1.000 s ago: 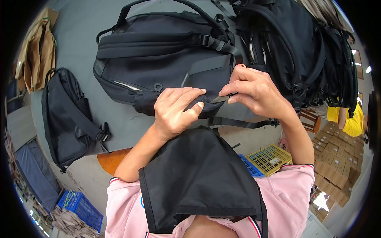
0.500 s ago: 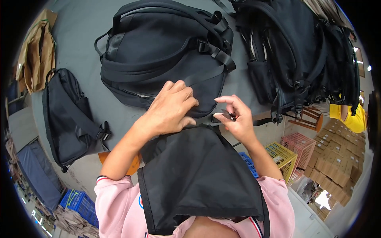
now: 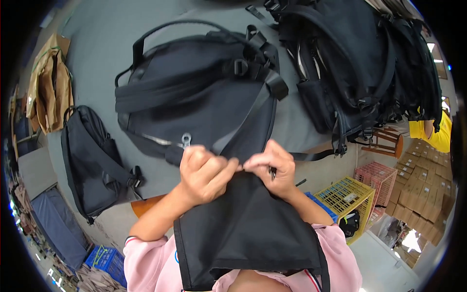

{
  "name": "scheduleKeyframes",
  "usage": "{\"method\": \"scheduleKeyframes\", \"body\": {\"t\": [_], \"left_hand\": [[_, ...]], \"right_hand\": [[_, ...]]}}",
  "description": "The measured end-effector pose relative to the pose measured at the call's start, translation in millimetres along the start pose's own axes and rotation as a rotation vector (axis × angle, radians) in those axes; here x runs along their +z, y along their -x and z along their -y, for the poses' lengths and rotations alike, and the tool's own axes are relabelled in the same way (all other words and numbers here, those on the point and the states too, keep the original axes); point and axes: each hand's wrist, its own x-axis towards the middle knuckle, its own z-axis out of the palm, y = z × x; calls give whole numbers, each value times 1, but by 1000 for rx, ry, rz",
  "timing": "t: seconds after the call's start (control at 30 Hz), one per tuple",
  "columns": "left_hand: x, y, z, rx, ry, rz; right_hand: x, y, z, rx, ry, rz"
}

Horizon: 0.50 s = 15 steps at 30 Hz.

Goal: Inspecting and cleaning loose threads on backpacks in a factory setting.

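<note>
A black backpack [image 3: 194, 102] lies on the grey table, its straps and buckle uppermost. My left hand [image 3: 204, 175] is closed in a pinch at the bag's near edge, and what its fingertips hold is too small to make out. Facing it, my right hand [image 3: 272, 170] is closed too, fingertips almost meeting the left ones. Small dark snips [image 3: 273, 172] are tucked in the right palm, mostly hidden by the fingers. Just beyond the left knuckles a grey loop-shaped piece [image 3: 186, 140] shows by the bag's open-looking zip seam [image 3: 160, 140]. A black apron [image 3: 248, 224] covers my front.
A smaller black bag [image 3: 92, 160] lies at the table's left edge, near brown paper [image 3: 48, 87]. Several black backpacks [image 3: 355, 63] are piled at right. Yellow [image 3: 345, 194] and pink [image 3: 377, 182] crates, a stool [image 3: 382, 143], stacked cartons [image 3: 423, 185] and a person's yellow sleeve [image 3: 433, 134] are beyond.
Both hands have come nearer to me and together, fingertips now almost meeting. My right fingers have closed over the snips. The backpack sits lower in view, and the grey loop now shows.
</note>
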Motion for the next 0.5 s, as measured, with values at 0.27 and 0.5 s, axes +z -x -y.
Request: {"method": "scheduleKeyframes", "body": {"t": [0.27,0.5], "left_hand": [[-3,-8,35,-655,518,227],[36,-89,46,-213,366,160]], "right_hand": [[-54,-26,-23,357,-286,-336],[-50,-106,-98,295,72,-280]]}}
